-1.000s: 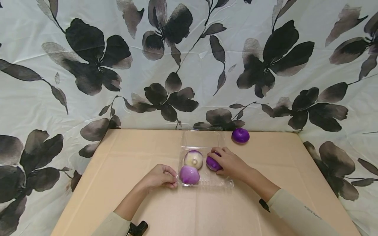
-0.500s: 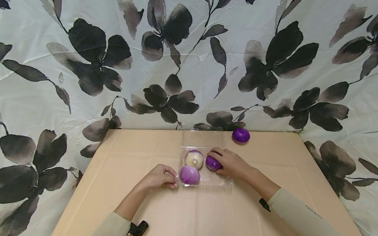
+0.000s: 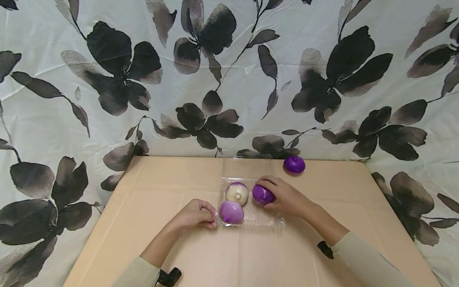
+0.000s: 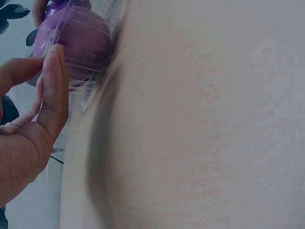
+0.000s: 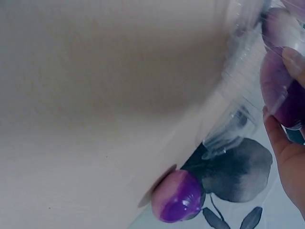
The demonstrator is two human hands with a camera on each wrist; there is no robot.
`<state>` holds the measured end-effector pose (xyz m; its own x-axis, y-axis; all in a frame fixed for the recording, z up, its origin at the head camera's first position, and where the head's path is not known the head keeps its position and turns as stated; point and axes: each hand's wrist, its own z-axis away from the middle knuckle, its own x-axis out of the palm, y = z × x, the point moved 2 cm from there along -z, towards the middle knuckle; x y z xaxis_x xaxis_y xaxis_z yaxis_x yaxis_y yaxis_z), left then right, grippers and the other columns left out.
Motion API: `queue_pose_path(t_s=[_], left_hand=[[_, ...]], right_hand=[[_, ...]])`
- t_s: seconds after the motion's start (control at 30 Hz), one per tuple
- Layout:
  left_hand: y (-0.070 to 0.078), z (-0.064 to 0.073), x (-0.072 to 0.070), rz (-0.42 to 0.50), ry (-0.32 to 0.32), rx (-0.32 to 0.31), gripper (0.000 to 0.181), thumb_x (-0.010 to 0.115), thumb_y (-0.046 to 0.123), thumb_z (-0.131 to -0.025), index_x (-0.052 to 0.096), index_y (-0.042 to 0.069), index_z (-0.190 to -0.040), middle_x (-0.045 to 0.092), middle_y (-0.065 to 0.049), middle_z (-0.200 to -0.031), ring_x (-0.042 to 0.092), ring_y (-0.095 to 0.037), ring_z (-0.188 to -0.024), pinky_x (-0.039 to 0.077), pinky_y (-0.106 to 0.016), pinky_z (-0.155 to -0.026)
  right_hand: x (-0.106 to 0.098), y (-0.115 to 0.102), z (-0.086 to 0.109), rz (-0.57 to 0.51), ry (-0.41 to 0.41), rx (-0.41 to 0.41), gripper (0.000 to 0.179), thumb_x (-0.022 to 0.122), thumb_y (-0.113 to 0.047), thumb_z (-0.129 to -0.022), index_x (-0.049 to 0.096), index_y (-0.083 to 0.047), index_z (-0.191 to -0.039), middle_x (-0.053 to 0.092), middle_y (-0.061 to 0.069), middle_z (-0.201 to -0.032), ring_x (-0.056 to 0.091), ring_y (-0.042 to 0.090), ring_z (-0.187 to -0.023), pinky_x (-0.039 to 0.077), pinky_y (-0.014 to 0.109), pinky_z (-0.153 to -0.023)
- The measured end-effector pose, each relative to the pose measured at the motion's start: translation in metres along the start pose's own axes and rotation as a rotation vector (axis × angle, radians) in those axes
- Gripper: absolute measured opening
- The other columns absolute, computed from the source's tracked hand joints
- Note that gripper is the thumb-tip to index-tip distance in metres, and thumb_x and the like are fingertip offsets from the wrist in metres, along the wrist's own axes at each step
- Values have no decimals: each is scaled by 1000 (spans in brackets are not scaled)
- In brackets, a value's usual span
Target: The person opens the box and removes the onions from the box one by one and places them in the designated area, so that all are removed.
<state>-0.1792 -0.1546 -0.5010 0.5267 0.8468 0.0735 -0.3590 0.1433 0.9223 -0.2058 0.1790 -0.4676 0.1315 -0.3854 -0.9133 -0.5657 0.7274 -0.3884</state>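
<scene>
In the head view a clear plastic clamshell box [image 3: 251, 221] lies with its lid laid back. On its left side sit a whitish-purple onion [image 3: 237, 193] and, nearer, a lilac onion [image 3: 231, 212]. My right hand [image 3: 287, 198] grips a deep purple onion [image 3: 263, 195] over the box's right side, fingers at the far side and thumb at the near side. My left hand [image 3: 195, 215] pinches the box's left rim between thumb and fingers; the left wrist view shows these fingertips [image 4: 58, 57] at the plastic, with the lilac onion [image 4: 78, 43] behind.
Another purple onion [image 3: 294, 165] rests near the table's back edge, right of the lid; the right wrist view shows this onion [image 5: 176, 196] too. A tan tabletop [image 3: 172, 255] meets a flower-printed cloth [image 3: 251, 91] at the back and sides.
The right hand and its purple onion have shifted slightly right and away, with more of the onion showing. The left hand keeps its place at the rim. The head view has moved slightly.
</scene>
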Motion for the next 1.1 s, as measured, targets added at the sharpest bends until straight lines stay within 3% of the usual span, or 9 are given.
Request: queue_pose_path(t_s=[0.17,0.4,0.6,0.8,0.87,0.97,1.03,1.1], left_hand=[[0,-1,0,2,-1,6,16,67,-7,-88,62,-14,-103,74,-10,-76,75,-18,-71,66,-27,-68],[-1,-1,2,-8,5,-2,18,66,-7,-88,62,-16,-104,74,-9,-76,74,-17,-72,66,-29,-70],[-1,0,0,-13,2,0,22,67,-7,-89,61,-18,-106,74,-11,-77,75,-19,-72,67,-31,-72],[0,0,-2,-15,3,6,23,67,-7,-89,60,-19,-107,75,-11,-77,75,-19,-72,67,-30,-71],[-1,0,-2,-13,3,5,23,67,-7,-89,60,-19,-107,75,-11,-77,75,-18,-71,67,-29,-70],[-1,-1,-1,-10,5,8,23,66,-8,-89,59,-20,-107,75,-11,-77,74,-17,-70,66,-28,-69],[-1,-1,0,-9,5,8,23,66,-8,-89,59,-20,-107,75,-11,-77,74,-17,-70,66,-27,-68],[-1,-1,0,-10,7,10,23,66,-8,-89,59,-20,-107,75,-11,-77,74,-17,-70,66,-28,-69]], right_hand=[[-11,0,6,-49,82,14,79,96,-21,-72,58,-19,-142,56,7,-146,57,34,-132,55,54,-107],[-26,10,17,-32,199,13,81,98,-19,-68,59,-15,-139,57,11,-142,62,38,-124,56,60,-102],[-42,24,24,-91,238,101,83,97,-17,-70,57,-14,-142,54,15,-145,58,49,-128,53,68,-102],[-56,39,30,-125,278,166,87,96,-19,-72,53,-12,-146,52,18,-149,54,47,-132,53,68,-102],[-60,45,33,-121,301,168,87,96,-17,-72,52,-12,-147,53,18,-147,57,43,-129,57,60,-101],[-67,56,38,-125,333,170,86,95,-16,-73,52,-10,-147,55,16,-143,59,36,-124,59,26,-99],[-71,64,42,-132,349,178,85,94,-15,-75,51,-8,-147,55,18,-143,60,36,-122,50,5,-93],[-76,73,45,-137,361,192,84,93,-16,-77,50,-6,-148,53,20,-144,59,38,-122,37,-7,-90]])
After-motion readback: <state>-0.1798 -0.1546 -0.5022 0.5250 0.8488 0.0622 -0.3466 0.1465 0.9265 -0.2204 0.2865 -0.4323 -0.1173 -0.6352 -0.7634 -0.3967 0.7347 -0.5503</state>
